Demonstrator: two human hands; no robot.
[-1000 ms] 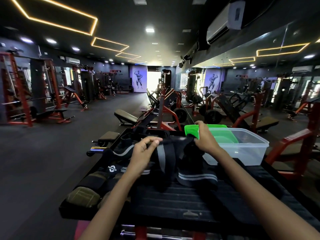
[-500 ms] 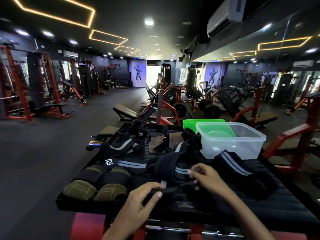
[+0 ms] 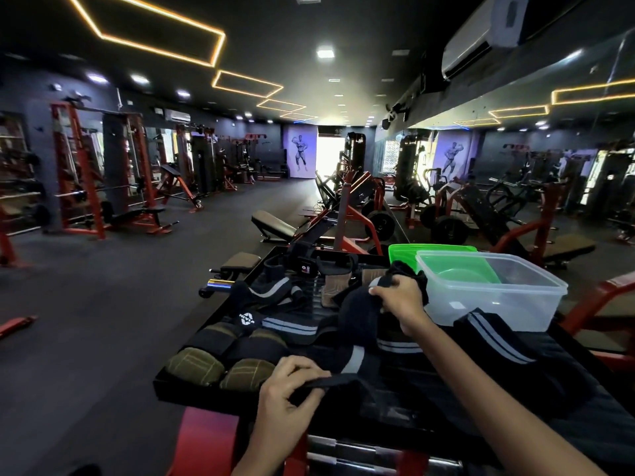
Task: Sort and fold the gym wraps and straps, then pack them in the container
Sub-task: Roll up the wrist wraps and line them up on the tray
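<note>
Your right hand (image 3: 400,300) has gone far, gripping the black wrap (image 3: 360,317) beside the clear container (image 3: 494,297) — your left hand (image 3: 288,396) pinches its near end — dark folds blur together on the bench (image 3: 601,424).

Two bare forearms, left hand (image 3: 288,400), right hand (image 3: 400,300), no sleeves visible

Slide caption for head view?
Both hands stretch a black wrap beside the clear container: left hand near, right hand far.
</note>
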